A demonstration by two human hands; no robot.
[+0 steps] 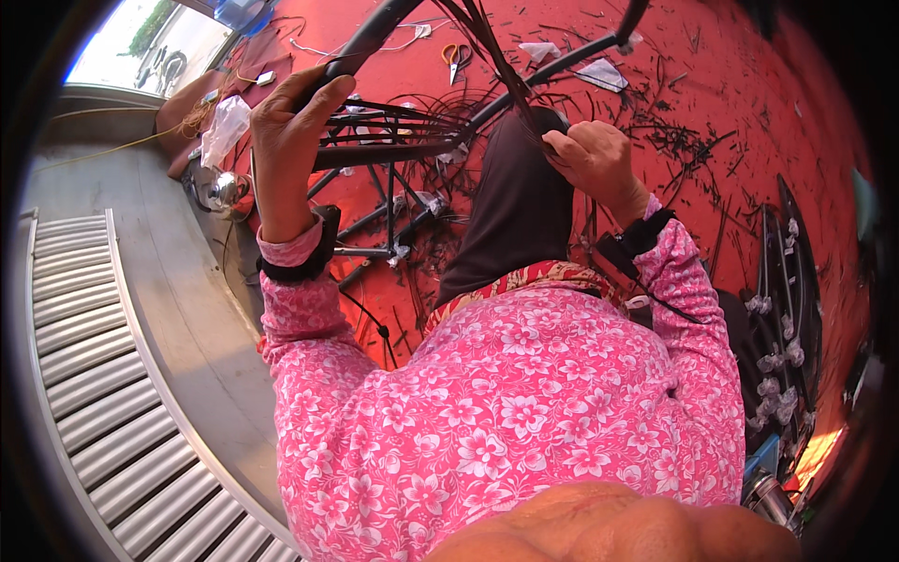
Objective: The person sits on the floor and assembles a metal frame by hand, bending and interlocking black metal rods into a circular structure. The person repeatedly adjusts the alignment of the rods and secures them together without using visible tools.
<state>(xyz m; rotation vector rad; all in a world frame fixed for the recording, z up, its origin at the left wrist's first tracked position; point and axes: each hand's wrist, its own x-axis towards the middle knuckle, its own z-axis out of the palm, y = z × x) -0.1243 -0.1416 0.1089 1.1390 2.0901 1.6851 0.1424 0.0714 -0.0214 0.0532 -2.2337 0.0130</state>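
Note:
My left hand (288, 136) is raised at the left and closed round the bend of a dark tubular frame (379, 37). Its fingertips are partly hidden behind the tube. Black flat strips (403, 120) stretch across the frame to the right of that hand. My right hand (599, 161) has its fingers pinched on the ends of a bundle of long dark strips (496, 61), which slopes down from the top edge. My knee in dark trousers (515, 197) is just left of the right hand, against the frame.
Orange-handled scissors (456, 58) lie on the red floor covering (749, 122), amid black offcuts (684, 155) and plastic scraps (602, 75). A roller conveyor (112, 375) runs along the left. Dark wrapped parts (787, 290) stand at the right. Plastic bag (225, 129) lies behind my left hand.

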